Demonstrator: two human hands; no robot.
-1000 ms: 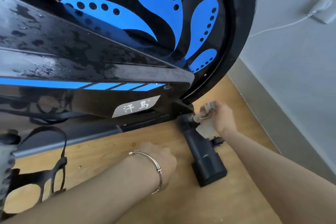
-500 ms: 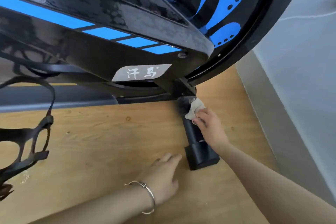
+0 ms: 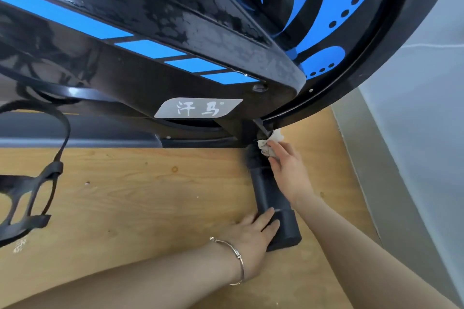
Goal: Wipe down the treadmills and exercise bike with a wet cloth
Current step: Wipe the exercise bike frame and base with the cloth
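A black exercise bike (image 3: 155, 40) with blue markings and wet streaks fills the top of the view. Its black floor stabiliser bar (image 3: 270, 190) runs toward me across the wooden floor and ends in a black end cap (image 3: 288, 231). My right hand (image 3: 288, 170) holds a crumpled white cloth (image 3: 270, 143) against the bar's upper end, just under the bike frame. My left hand (image 3: 253, 236), a thin bracelet on its wrist, rests with straight fingers on the bar next to the end cap.
A black pedal with its strap (image 3: 30, 183) hangs at the left. The wooden floor (image 3: 140, 208) spreads under the bike. A grey wall with a skirting board (image 3: 371, 183) rises close on the right, and a white cable (image 3: 431, 45) runs along it.
My left hand has slid forward across the floor onto the stabiliser bar beside the end cap. My right hand has moved the cloth up the bar toward the frame. The view has dropped closer.
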